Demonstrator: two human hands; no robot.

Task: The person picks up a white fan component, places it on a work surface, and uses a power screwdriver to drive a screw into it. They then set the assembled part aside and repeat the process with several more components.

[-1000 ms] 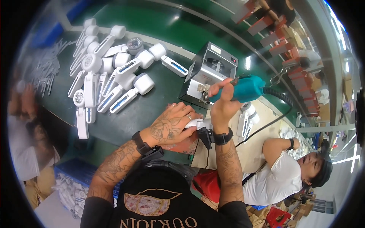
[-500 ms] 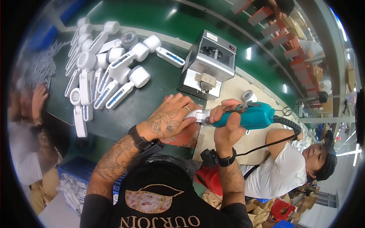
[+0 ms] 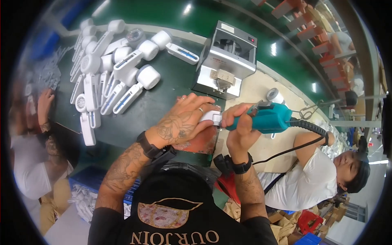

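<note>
Your left hand (image 3: 183, 121) bends over a white plastic part (image 3: 211, 117), pinching it between thumb and fingers above a reddish mat (image 3: 196, 145) on the bench (image 3: 151, 112). Your right hand (image 3: 241, 131) curls around a teal power driver (image 3: 270, 118), its nose pointed at the part's end. Just beyond both hands stands a grey metal machine (image 3: 226, 61); to your left, white handheld fans (image 3: 132, 73) lie heaped over one another. Another white fan (image 3: 275, 96) sits past the driver, and a black cable (image 3: 288, 152) curves around on the right, near a co-worker (image 3: 304, 179) in a white top.

Your left hand covers most of the part, and your right fingers hide the driver's tip, so you cannot tell whether they touch. At far left, slim pale pieces (image 3: 47, 73) and another co-worker's hand (image 3: 45, 102) are blurred.
</note>
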